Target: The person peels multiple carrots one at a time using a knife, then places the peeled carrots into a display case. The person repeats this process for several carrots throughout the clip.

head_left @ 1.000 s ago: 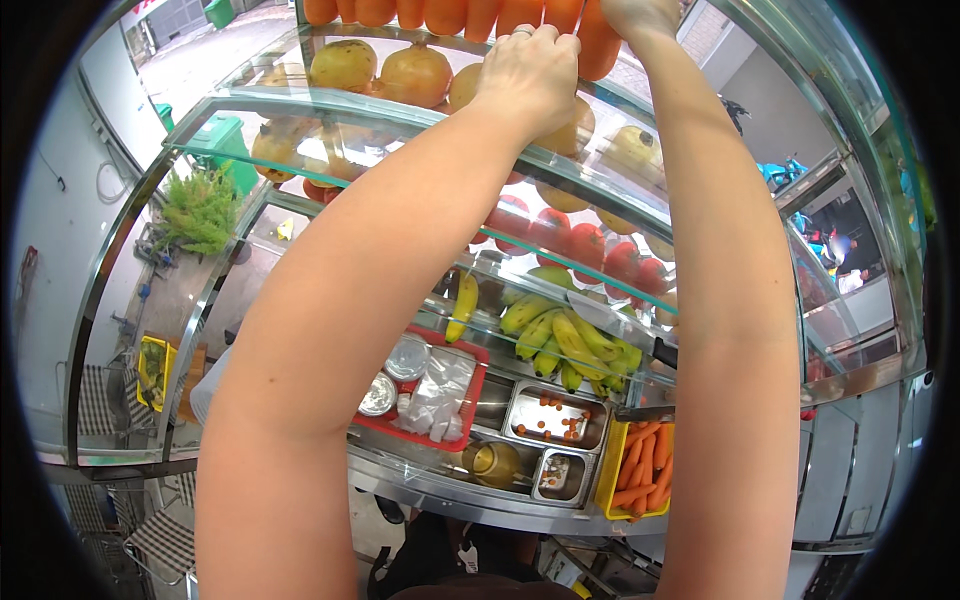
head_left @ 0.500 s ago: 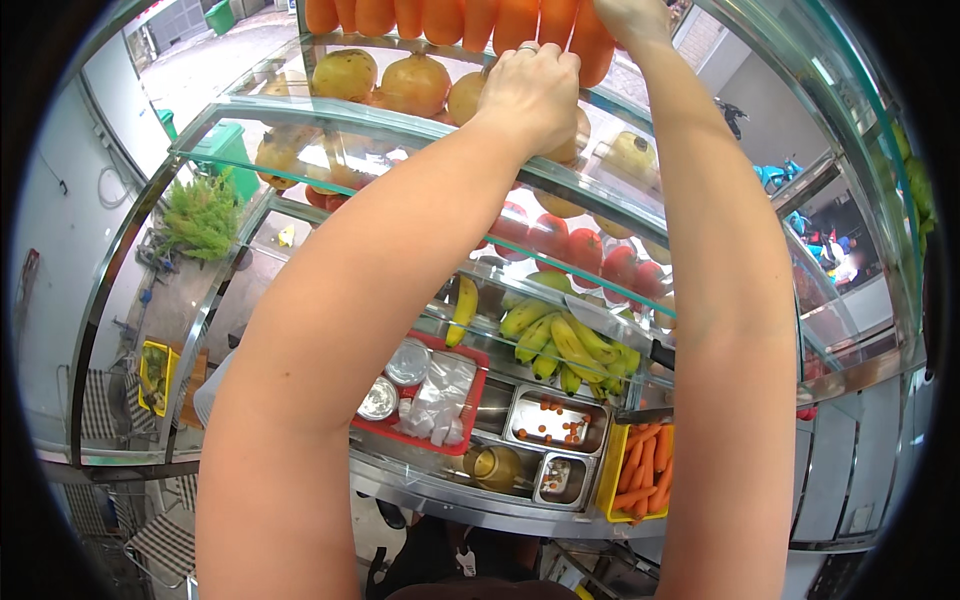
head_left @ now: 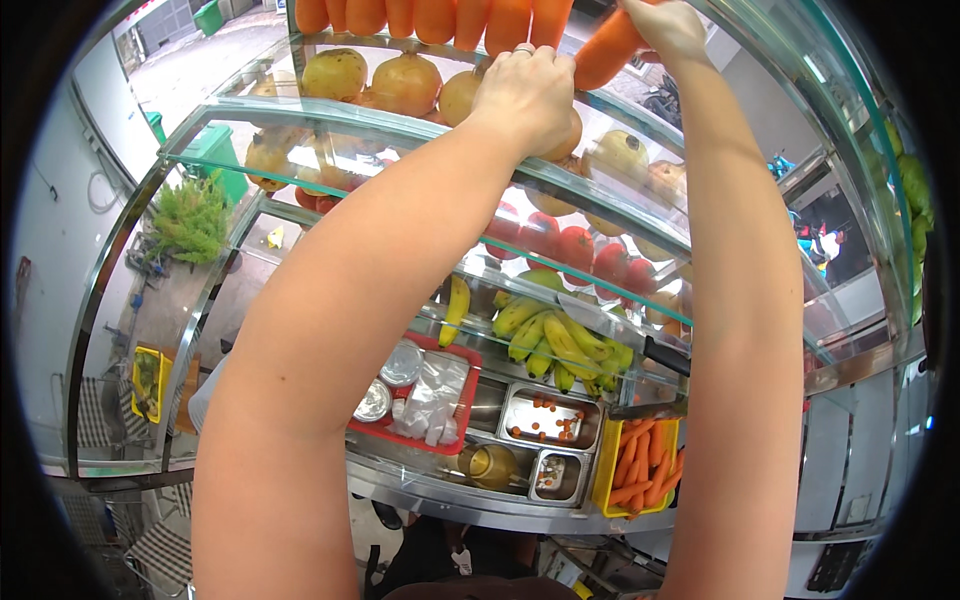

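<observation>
At the top of the glass case stands a row of large orange carrots [head_left: 435, 20]. My right hand [head_left: 672, 35] is closed on the upper end of one carrot [head_left: 607, 50], which tilts away from the row with a gap beside it. My left hand [head_left: 525, 100], a ring on one finger, is curled against the right end of the row. Its fingertips are hidden, so what they grip cannot be made out. Big yellowish round fruits [head_left: 406, 84] sit on the shelf just below, partly behind my left hand and forearm.
Glass shelves [head_left: 600, 200] hold red fruits [head_left: 576, 247] and bananas [head_left: 565, 340]. Lower down are a red tray [head_left: 465, 410] with bags and lidded tubs, steel pans [head_left: 545, 415] and a yellow basket of carrots [head_left: 640, 465]. A black-handled knife [head_left: 665, 355] lies near my right forearm.
My right hand has moved right, tilting the end carrot away from the row. My left hand stays nearly in place; the whole view has shifted slightly.
</observation>
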Available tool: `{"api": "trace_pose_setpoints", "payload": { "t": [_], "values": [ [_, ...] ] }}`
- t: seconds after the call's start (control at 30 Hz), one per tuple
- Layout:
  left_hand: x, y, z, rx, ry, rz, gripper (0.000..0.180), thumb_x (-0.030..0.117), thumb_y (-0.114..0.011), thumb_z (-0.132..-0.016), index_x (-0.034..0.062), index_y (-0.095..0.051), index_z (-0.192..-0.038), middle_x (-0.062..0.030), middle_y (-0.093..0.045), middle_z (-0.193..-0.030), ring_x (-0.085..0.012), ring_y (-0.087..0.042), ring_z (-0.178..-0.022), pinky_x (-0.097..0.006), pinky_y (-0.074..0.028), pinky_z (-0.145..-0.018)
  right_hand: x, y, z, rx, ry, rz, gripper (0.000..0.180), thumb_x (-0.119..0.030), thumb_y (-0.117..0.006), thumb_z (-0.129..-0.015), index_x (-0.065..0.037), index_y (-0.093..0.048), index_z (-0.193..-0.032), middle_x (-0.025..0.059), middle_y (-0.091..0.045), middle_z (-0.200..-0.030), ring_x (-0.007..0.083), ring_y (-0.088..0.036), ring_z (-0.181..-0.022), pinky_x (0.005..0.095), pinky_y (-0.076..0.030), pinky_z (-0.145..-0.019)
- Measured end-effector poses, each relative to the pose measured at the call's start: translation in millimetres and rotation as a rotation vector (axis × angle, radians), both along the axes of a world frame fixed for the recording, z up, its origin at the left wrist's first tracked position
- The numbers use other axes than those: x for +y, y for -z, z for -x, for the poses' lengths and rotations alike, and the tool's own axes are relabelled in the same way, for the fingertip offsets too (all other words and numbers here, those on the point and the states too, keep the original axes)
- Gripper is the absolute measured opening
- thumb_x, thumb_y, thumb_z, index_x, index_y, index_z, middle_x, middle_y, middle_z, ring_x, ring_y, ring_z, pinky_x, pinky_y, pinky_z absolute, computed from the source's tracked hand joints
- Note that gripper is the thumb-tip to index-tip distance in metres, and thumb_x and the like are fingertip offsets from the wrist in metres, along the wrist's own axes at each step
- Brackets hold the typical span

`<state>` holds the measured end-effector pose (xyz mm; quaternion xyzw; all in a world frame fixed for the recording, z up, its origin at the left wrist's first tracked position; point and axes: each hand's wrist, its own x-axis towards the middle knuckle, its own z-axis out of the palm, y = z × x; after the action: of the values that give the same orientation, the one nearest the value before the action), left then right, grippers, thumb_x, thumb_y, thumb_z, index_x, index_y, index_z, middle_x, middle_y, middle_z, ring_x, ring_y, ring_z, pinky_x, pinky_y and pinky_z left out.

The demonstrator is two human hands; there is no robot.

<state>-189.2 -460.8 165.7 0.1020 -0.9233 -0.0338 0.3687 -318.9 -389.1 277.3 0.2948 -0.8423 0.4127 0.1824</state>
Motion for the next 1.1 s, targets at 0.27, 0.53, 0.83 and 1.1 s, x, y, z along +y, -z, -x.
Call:
{"api": "trace_pose_setpoints", "payload": {
  "t": [0.27, 0.53, 0.83, 1.1],
  "values": [
    [1.6, 1.3, 1.1, -0.01, 0.027, 0.002, 0.031, 0.009, -0.049, -0.077, 0.0012, -0.056, -0.106, -0.014, -0.059, -0.099, -0.0296, -0.053, -0.099, -0.04, -0.042, -0.088, -11.2, -3.2, -3.5, -0.029, 0.017, -0.073, 0.035, -0.027, -0.067, -0.076, 0.006, -0.064, -0.089, 0.0209, -0.064, -0.083, 0.0258, -0.066, -0.063, 0.0343, -0.055, -0.046],
    [-1.8, 3.3, 3.5, -0.003, 0.053, 0.017, 0.03, 0.01, -0.049, -0.078, 0.0016, -0.056, -0.106, -0.014, -0.059, -0.1, -0.03, -0.053, -0.097, -0.039, -0.042, -0.087, -15.0, -9.3, -0.1, -0.082, -0.091, -0.154, 0.034, -0.024, -0.062, -0.08, 0.005, -0.061, -0.096, 0.0166, -0.064, -0.082, 0.027, -0.064, -0.064, 0.0354, -0.054, -0.046],
    [2.1, 1.0, 4.3, -0.058, 0.035, -0.004, 0.03, 0.013, -0.049, -0.081, 0.0019, -0.056, -0.107, -0.0145, -0.058, -0.101, -0.0296, -0.053, -0.099, -0.04, -0.041, -0.088, 22.4, 12.8, 36.5, -0.267, -0.079, 0.089, 0.026, -0.026, -0.058, -0.081, -0.002, -0.062, -0.09, 0.012, -0.061, -0.067, 0.0202, -0.057, -0.047, 0.0306, -0.043, -0.035],
    [-1.3, 3.4, 6.2, -0.035, 0.045, 0.051, 0.028, 0.013, -0.049, -0.081, 0.0025, -0.056, -0.106, -0.014, -0.059, -0.098, -0.0296, -0.054, -0.098, -0.04, -0.042, -0.087, -11.4, -9.1, 7.9, -0.061, 0.039, -0.194, 0.031, -0.028, -0.063, -0.079, 0.002, -0.063, -0.087, 0.0156, -0.063, -0.069, 0.0225, -0.061, -0.051, 0.0347, -0.051, -0.043]
  ]
}}
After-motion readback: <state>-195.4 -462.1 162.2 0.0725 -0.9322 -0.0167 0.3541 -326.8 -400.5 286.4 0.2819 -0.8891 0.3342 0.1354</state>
